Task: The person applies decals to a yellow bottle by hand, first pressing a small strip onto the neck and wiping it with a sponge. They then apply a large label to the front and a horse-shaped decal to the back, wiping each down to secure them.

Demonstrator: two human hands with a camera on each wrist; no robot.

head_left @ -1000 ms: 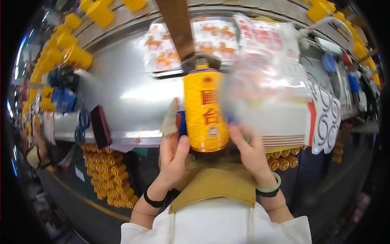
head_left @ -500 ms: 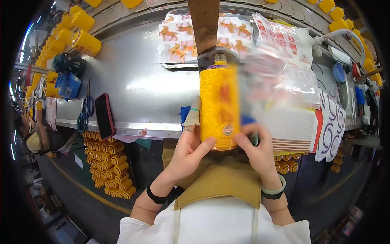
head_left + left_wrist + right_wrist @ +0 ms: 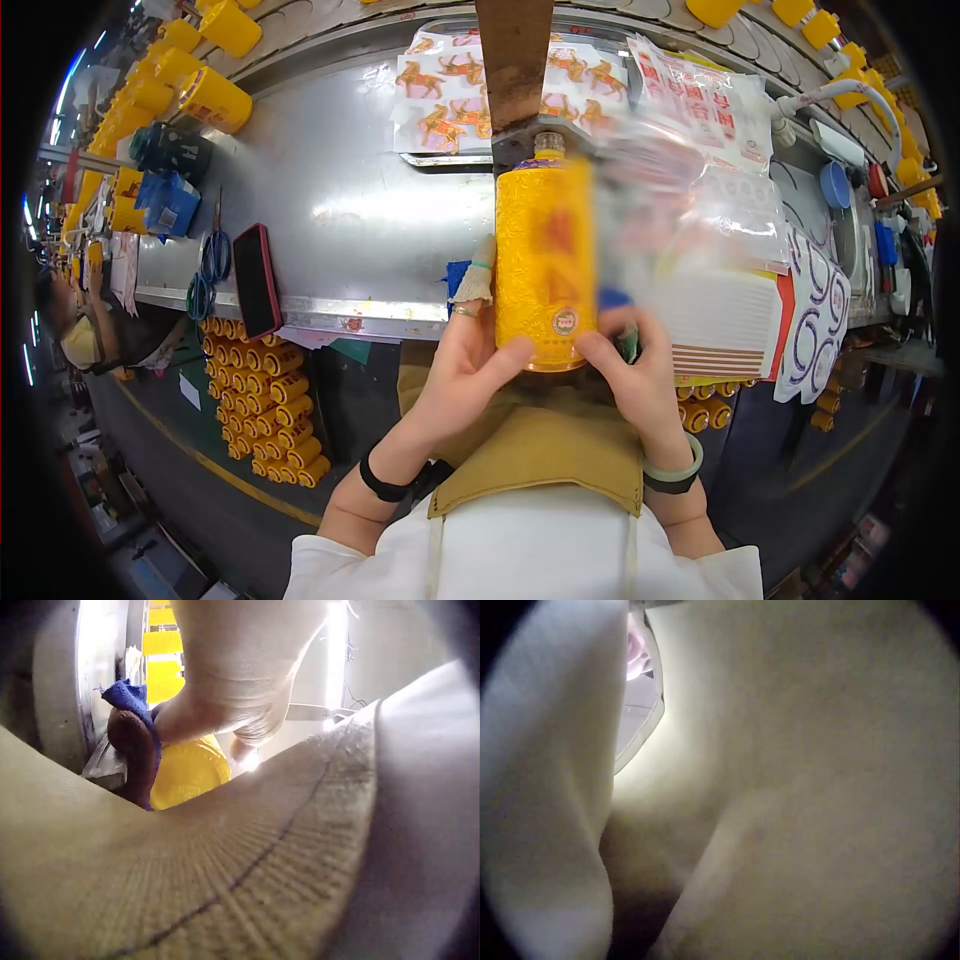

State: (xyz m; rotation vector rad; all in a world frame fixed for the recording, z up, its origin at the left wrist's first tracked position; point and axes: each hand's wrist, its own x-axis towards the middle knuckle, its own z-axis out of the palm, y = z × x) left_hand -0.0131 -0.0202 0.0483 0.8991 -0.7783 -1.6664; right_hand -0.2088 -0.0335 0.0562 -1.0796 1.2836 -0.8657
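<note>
A yellow bottle (image 3: 530,240) with raised texture, red characters and a round emblem lies with its bare neck away from the person; its right side is blurred. The left hand (image 3: 460,370) holds its left side, thumb at the lower edge, with pale coverings on the fingers. On the other side the right hand (image 3: 638,375) grips the lower corner between thumb and bent fingers. Blue cloth (image 3: 457,278) shows beside the left fingers. In the left wrist view, the bottle's yellow base (image 3: 191,774) appears below the left hand (image 3: 232,682). Apron and white cloth fill the right wrist view, hiding the right hand.
A brown post (image 3: 515,65) rises just beyond the bottle neck. Sheets of horse stickers (image 3: 440,95) lie behind. Plastic-wrapped label sheets (image 3: 735,215) are stacked to the right. A phone (image 3: 258,280) and scissors (image 3: 215,255) lie on the metal table (image 3: 340,220) at left.
The left hand has closed in on the bottle, its thumb coming onto the lower edge. The head view has shifted, putting the bottle farther right. Over the last half second little has moved.
</note>
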